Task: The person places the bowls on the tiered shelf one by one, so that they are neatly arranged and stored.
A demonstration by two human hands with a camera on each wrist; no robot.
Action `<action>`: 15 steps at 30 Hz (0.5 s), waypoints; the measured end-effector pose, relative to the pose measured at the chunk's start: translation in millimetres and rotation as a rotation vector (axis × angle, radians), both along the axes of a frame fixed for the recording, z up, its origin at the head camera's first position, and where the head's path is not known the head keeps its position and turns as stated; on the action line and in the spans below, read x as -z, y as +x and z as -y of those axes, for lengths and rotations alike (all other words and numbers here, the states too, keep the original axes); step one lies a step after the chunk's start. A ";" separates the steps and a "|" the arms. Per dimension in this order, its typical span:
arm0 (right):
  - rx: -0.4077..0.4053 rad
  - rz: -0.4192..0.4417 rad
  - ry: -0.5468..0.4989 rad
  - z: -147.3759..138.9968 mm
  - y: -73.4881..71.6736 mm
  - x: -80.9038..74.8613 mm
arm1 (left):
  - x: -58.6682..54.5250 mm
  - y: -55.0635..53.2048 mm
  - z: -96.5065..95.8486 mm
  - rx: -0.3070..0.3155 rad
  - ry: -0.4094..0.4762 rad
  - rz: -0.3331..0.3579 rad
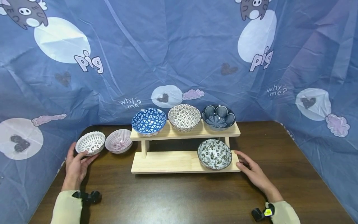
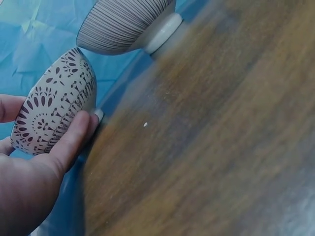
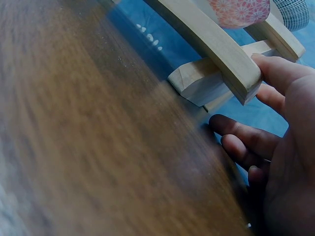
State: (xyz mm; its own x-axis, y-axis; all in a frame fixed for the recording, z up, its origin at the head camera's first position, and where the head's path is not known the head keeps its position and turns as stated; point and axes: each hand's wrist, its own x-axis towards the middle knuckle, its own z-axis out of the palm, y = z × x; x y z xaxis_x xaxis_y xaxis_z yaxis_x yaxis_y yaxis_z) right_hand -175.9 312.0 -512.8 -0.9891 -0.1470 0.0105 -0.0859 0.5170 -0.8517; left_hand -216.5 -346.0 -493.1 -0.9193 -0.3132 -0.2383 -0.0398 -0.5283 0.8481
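Observation:
My left hand (image 1: 76, 168) grips a small white bowl (image 1: 90, 143) with a dark petal pattern at the table's left. In the left wrist view this patterned bowl (image 2: 56, 105) is tilted, with fingers under its base. Right beside it stands a pink-striped bowl (image 1: 119, 141). My right hand (image 1: 255, 174) holds the right end of the lower board of a two-tier wooden stand (image 1: 167, 161), thumb at the front and a finger behind. Near that hand, a bowl with a dark leaf pattern (image 1: 214, 154) sits on the lower board. The right wrist view shows the board's end (image 3: 241, 81) at the fingertips.
On the upper board stand a blue triangle-patterned bowl (image 1: 149, 120), a beige-and-brown patterned bowl (image 1: 184, 116) and a dark blue bowl (image 1: 218, 117). The brown table (image 1: 173, 199) is bounded at the back and sides by a blue printed cloth (image 1: 167, 62).

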 end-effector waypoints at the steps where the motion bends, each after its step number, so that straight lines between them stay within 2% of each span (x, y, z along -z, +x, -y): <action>1: 0.001 0.002 0.002 0.1 0.0 -0.2 | -0.1 0.6 0.0 -0.003 -0.001 -0.001; 8: 0.018 0.024 0.036 0.5 -1.0 -2.1 | -2.4 4.8 1.4 -0.015 0.028 -0.017; 15: 0.010 0.013 0.027 0.5 -0.7 -1.5 | -8.9 12.8 2.5 -0.022 0.041 -0.030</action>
State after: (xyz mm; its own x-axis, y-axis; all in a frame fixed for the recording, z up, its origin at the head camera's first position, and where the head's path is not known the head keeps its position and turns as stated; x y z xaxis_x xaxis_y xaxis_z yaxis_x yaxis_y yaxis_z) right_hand -176.6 311.5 -511.3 -0.9905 -0.1374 -0.0065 -0.0695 0.5405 -0.8385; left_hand -203.7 -348.5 -484.2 -0.9192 -0.3241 -0.2237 -0.0025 -0.5634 0.8262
